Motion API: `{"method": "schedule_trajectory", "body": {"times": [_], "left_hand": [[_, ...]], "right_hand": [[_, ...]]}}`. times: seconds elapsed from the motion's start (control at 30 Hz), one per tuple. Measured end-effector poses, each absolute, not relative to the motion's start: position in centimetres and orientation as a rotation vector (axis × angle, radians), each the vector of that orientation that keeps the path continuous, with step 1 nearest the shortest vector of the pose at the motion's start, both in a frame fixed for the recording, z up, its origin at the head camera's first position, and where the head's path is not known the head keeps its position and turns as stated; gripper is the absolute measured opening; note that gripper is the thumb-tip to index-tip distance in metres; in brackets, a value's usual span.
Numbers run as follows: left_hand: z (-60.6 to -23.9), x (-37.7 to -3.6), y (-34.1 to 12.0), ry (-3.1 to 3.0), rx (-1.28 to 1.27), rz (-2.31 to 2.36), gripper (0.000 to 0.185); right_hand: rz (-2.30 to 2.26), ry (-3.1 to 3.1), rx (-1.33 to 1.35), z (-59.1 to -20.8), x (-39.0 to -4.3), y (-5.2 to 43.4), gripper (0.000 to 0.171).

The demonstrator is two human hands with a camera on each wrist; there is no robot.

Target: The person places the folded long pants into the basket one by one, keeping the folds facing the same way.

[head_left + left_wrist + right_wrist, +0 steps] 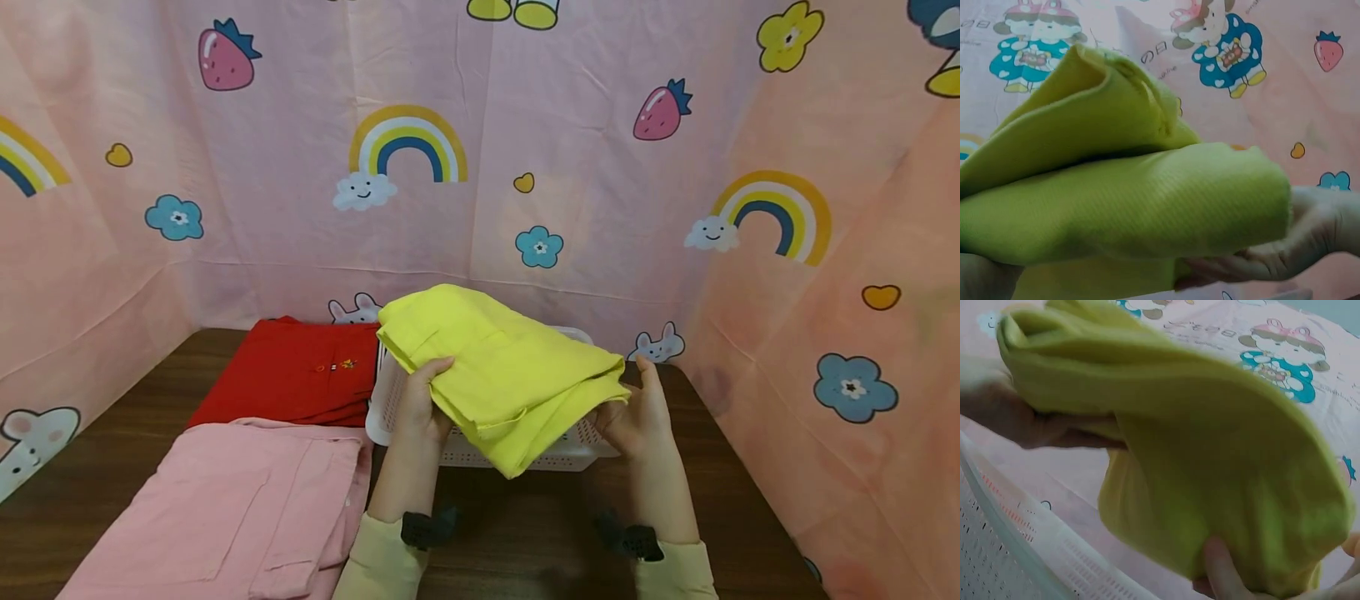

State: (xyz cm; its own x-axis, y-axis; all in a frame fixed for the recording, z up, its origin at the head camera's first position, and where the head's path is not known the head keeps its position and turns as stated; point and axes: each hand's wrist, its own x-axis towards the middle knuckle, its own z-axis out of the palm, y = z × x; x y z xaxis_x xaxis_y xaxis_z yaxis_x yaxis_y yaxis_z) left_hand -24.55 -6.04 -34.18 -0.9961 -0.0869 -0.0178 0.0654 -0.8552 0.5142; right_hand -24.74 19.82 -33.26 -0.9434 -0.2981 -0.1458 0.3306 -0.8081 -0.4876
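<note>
A folded yellow garment (517, 358) is held up in the air over a white perforated basket (555, 458), tilted with its lower corner toward me. My left hand (427, 400) grips its left edge, thumb on top and fingers underneath. At the right end, my right hand (637, 417) supports the cloth from below with fairly straight fingers, the thumb raised away from it. In the right wrist view, a fingertip (1217, 556) of that hand presses the underside of the yellow cloth. The left wrist view shows the garment's thick rolled fold (1129, 206). Much of the basket is hidden behind the garment.
To the left on the dark wooden table (525, 533) lie a folded red garment (300, 375) with small embroidery and, nearer, a folded pink garment (225, 508). A pink printed cloth (540, 150) hangs around the back and sides.
</note>
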Motion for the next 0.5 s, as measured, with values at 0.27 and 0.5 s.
{"method": "schedule_trajectory", "body": {"times": [0.27, 0.5], "left_hand": [[-33.3, -23.7, -6.6, -0.894, 0.000, -2.985, 0.029], [-32.5, -23.0, -7.5, -0.938, -0.068, -2.968, 0.033]], "right_hand": [[-2.528, 0.716, -0.170, -34.0, -25.1, 20.9, 0.051], [-2.206, 0.598, -0.666, -35.4, -26.0, 22.0, 0.086]]}}
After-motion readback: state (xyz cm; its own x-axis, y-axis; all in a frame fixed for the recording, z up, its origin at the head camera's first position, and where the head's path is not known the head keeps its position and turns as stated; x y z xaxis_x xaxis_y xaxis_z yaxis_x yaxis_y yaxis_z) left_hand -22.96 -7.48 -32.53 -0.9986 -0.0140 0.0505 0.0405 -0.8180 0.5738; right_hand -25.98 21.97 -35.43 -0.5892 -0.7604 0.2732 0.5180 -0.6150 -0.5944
